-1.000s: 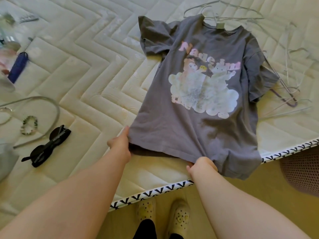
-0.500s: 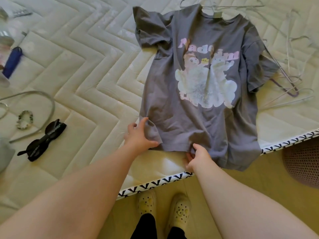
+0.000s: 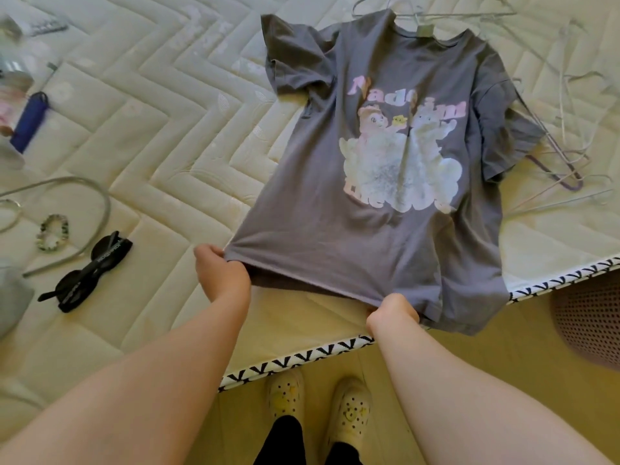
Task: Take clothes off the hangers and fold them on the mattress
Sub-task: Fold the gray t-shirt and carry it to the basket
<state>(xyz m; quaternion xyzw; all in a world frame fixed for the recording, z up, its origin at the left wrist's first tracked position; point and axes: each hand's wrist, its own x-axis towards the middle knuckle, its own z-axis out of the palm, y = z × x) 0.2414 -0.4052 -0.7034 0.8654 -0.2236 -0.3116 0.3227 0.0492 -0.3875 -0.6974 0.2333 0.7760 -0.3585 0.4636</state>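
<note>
a bedroom at home: bare quilted mattress (image 3: 161, 105), wire hangers (image 3: 567, 135), sunglasses (image 3: 87, 273).

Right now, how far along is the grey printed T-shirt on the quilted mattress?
Done: the grey printed T-shirt lies print-up, spread out on the cream quilted mattress, and bare wire hangers lie beside it. In hand: the left hand and right hand each grip its bottom hem. Left: no fold shows yet, and one hem corner hangs over the mattress edge.

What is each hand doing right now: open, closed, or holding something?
Left hand: gripping the grey T-shirt at its hem corner.
Right hand: gripping the same hem.
</note>
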